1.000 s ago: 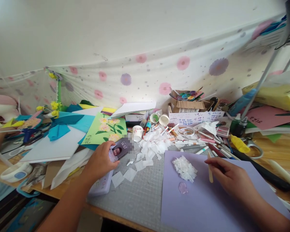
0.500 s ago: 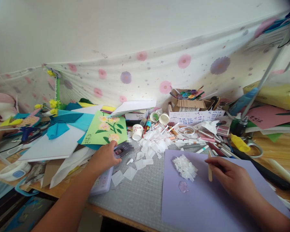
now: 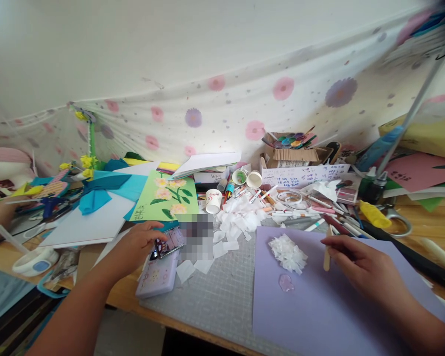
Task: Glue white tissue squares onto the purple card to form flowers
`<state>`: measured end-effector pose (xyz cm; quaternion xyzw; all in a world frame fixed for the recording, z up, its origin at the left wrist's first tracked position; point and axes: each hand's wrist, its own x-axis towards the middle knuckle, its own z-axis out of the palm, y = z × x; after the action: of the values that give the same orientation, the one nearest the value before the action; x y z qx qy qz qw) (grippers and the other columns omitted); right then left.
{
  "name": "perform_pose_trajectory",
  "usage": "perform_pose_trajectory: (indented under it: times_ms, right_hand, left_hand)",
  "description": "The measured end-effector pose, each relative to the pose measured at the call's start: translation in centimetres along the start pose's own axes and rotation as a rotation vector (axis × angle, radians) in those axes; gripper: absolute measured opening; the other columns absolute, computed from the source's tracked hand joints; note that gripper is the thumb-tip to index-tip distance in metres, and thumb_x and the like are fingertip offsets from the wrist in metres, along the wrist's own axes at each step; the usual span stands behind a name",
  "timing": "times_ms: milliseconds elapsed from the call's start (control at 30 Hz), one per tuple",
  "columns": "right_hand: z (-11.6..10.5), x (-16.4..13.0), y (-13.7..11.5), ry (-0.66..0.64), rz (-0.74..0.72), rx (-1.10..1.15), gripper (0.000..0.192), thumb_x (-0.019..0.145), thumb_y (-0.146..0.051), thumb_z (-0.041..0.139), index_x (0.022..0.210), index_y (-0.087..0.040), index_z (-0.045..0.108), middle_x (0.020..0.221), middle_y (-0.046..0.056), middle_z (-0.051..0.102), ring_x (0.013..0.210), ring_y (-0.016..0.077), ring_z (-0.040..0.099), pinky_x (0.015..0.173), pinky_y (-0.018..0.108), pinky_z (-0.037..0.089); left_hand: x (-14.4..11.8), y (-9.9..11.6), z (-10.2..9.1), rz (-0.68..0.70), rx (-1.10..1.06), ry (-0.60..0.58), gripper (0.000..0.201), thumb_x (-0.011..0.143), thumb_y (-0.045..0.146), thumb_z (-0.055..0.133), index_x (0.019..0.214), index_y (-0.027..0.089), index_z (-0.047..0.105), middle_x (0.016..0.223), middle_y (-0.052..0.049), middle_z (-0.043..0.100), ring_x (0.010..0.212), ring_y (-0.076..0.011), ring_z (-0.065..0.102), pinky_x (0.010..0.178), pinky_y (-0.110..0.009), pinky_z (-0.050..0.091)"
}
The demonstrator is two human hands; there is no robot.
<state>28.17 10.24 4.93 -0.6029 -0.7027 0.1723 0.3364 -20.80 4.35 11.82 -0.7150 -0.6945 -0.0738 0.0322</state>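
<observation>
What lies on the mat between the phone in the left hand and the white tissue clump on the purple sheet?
Head view: loose white paper squares scattered on the grey cutting mat.

A home craft corner, crowded with paper-craft supplies. A wooden counter (image 3: 430,225) fills the lower frame, topped by a gridded cutting mat (image 3: 222,301) and a lilac sheet (image 3: 319,306). Coloured paper (image 3: 107,190) is piled at the left, beside a green card (image 3: 166,198) painted with flowers. At centre lie markers (image 3: 300,210), paper cups (image 3: 213,200), tape (image 3: 291,198) and white scraps (image 3: 237,220); scissors (image 3: 398,222) lie right. A flowered cloth (image 3: 244,113) hangs across the wall behind.
</observation>
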Motion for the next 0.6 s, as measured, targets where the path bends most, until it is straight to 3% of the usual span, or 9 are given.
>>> perform_pose_trajectory:
  times_ms: [200,367,467,600]
  right_hand:
    - [0.3,0.2,0.7,0.001,0.007,0.009,0.036,0.072,-0.045,0.052,0.092,-0.02,0.07,0.079,0.002,0.073,0.07,0.021,0.069,0.062,0.026,0.053]
    - [0.6,0.3,0.7,0.01,0.036,0.02,0.039,0.07,-0.048,0.05,0.09,-0.022,0.071,0.083,0.002,0.074,0.074,0.0227,0.069,0.062,0.028,0.053]
    - [0.7,0.2,0.3,0.063,0.049,0.03,0.04,0.068,-0.05,0.048,0.086,-0.023,0.071,0.085,0.002,0.074,0.077,0.0248,0.07,0.062,0.03,0.053]
    - [0.6,0.2,-0.4,0.082,0.055,0.076,0.039,0.065,-0.051,0.049,0.082,-0.024,0.072,0.08,0.002,0.075,0.073,0.0248,0.07,0.06,0.03,0.054]
  left_hand:
    - [-0.2,0.1,0.3,-0.002,0.172,-0.003,0.04,0.073,0.013,0.041,0.084,0.031,0.076,0.115,-0.005,0.064,0.108,-0.0285,0.055,0.094,-0.043,0.042]
    - [1.0,3.0,1.1,-0.011,0.126,-0.036,0.05,0.074,0.01,0.043,0.107,0.036,0.069,0.13,-0.001,0.057,0.118,-0.0266,0.05,0.098,-0.042,0.04]
    - [1.8,4.6,1.6,-0.027,0.084,0.029,0.054,0.079,0.013,0.038,0.129,0.029,0.054,0.134,-0.004,0.053,0.12,-0.0245,0.048,0.099,-0.041,0.039]
    - [2.1,4.5,1.6,-0.037,0.071,0.095,0.047,0.081,0.014,0.033,0.117,0.02,0.062,0.126,-0.007,0.058,0.117,-0.023,0.05,0.101,-0.039,0.04]
